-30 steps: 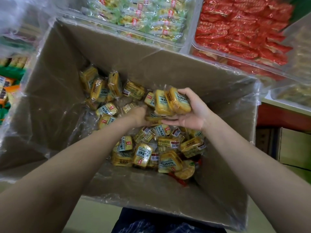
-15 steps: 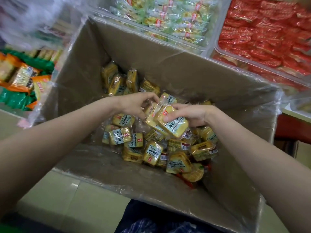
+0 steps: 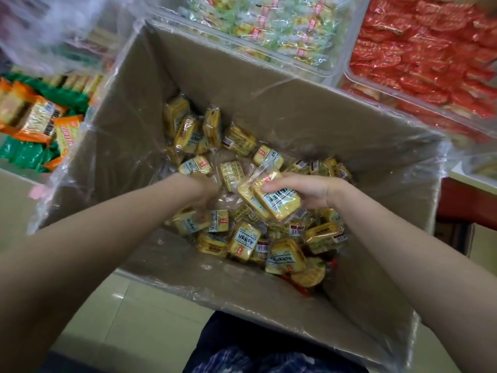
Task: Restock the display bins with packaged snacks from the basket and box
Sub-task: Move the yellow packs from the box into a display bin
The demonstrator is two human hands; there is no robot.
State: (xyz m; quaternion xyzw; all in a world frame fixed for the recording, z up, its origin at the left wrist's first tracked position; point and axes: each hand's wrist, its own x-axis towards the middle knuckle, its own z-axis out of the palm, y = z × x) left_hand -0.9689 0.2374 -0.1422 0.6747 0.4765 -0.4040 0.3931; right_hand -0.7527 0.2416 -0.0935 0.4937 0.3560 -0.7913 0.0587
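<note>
Beyond the left wall of the brown cardboard box [image 3: 129, 146], orange and green snack packets [image 3: 40, 130] are heaped in a display bin. The box is lined with clear plastic film, and small yellow wrapped snack packs [image 3: 242, 238] are piled along its floor toward the right wall, probably so handfuls can be scooped out. The left hand [image 3: 207, 195] is plunged palm-down into the pile, blurred; whether its fingers have closed on a pack cannot be told. Just right of it, the right hand [image 3: 304, 192] is held above the pile, wrist bent inward, thumb and curled fingers clamped round two yellow packs [image 3: 271, 203]. Past the far wall lie clear bins of green-yellow packets [image 3: 282, 25] and red packets [image 3: 425, 55], seemingly the restocking targets
</note>
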